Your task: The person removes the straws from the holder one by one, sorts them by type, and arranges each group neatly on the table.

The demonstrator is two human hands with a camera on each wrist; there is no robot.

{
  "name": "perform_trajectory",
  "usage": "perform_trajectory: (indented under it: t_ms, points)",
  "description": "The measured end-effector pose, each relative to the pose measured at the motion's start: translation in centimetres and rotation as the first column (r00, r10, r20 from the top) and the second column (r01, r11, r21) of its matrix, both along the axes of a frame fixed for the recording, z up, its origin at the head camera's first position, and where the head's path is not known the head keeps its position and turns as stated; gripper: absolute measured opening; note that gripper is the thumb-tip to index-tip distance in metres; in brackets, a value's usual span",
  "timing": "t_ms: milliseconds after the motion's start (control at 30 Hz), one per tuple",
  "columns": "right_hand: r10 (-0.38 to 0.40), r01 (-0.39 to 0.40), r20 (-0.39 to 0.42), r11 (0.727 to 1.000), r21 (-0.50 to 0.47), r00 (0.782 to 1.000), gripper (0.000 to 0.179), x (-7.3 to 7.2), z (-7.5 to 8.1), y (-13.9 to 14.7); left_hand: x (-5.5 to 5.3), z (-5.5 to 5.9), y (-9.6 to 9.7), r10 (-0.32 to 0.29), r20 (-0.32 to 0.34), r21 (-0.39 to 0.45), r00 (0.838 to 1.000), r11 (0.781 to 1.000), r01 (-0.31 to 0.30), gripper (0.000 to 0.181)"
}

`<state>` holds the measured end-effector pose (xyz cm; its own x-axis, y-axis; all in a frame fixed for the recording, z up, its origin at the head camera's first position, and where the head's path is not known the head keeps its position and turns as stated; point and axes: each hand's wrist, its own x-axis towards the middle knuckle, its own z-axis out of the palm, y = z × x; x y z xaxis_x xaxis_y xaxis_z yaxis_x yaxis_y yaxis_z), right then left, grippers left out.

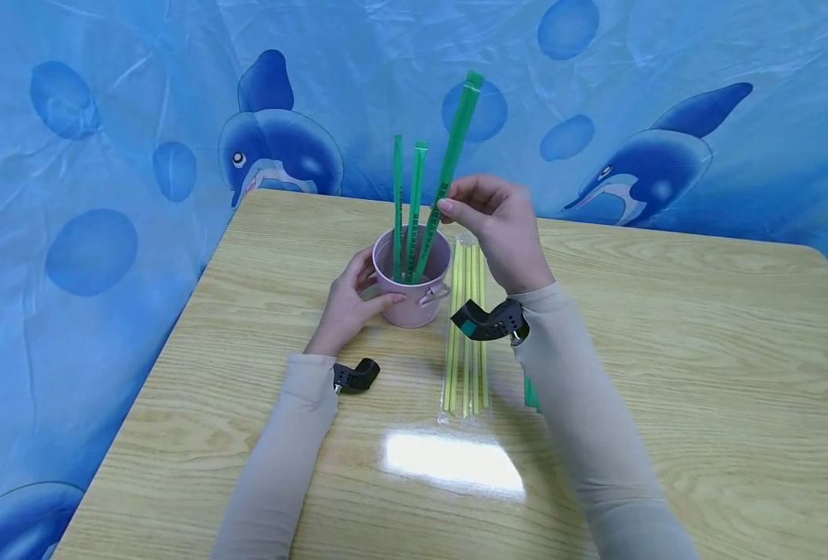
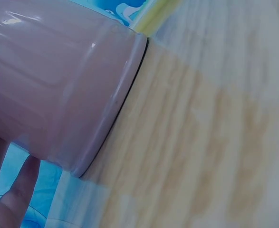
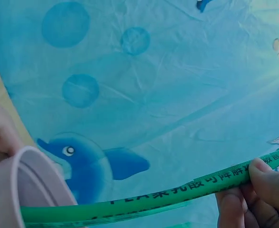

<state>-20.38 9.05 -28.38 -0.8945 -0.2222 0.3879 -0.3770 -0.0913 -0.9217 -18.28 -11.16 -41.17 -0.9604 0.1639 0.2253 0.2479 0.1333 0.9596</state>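
A small pink bucket [image 1: 414, 309] stands on the table, with two green wrapped straws [image 1: 416, 187] leaning upright inside it. My left hand [image 1: 347, 307] holds the bucket from the left, thumb across its near side and fingers round its far side. In the left wrist view, the bucket wall [image 2: 58, 80] fills much of the picture and its base meets the wood. Between thumb and fingertips, my right hand [image 1: 494, 222] pinches a third green straw [image 1: 459, 128] about midway. The right wrist view shows dark printing along this straw [image 3: 144, 203], and its lower end is inside the bucket.
Several yellow straws [image 1: 467, 350] in clear wrapping lie to the right of the bucket. Green wrapped straws [image 1: 531, 395] show partly from under my right forearm. A blue dolphin-print sheet [image 1: 400, 47] hangs behind the wooden table [image 1: 701, 373].
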Motion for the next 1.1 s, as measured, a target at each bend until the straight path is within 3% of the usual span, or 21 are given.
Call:
perform_trajectory:
  t_ms: [233, 500, 700, 1100]
  points:
    - [-0.064, 0.064, -0.098, 0.998, -0.003, 0.993, 0.012, 0.6, 1.1, 1.1, 0.0, 0.2, 0.1, -0.002, 0.021, 0.015, 1.000, 1.000, 0.001, 0.077]
    - [-0.093, 0.085, -0.103, 0.993, -0.082, 0.990, 0.015, 0.7, 1.3, 2.1, -0.1, 0.0, 0.1, 0.003, 0.015, 0.008, 1.000, 1.000, -0.003, 0.076]
    - [-0.149, 0.138, -0.154, 0.987, -0.077, 0.977, 0.012, 0.8, 1.5, 3.1, -0.1, -0.1, 0.1, -0.001, -0.004, 0.006, 1.000, 1.000, 0.001, 0.073]
    - [-0.160, 0.139, -0.123, 0.978, -0.158, 0.980, 0.012, 1.1, 1.4, 5.0, 0.0, 0.1, 0.1, 0.005, 0.026, 0.018, 1.000, 1.000, -0.006, 0.077]
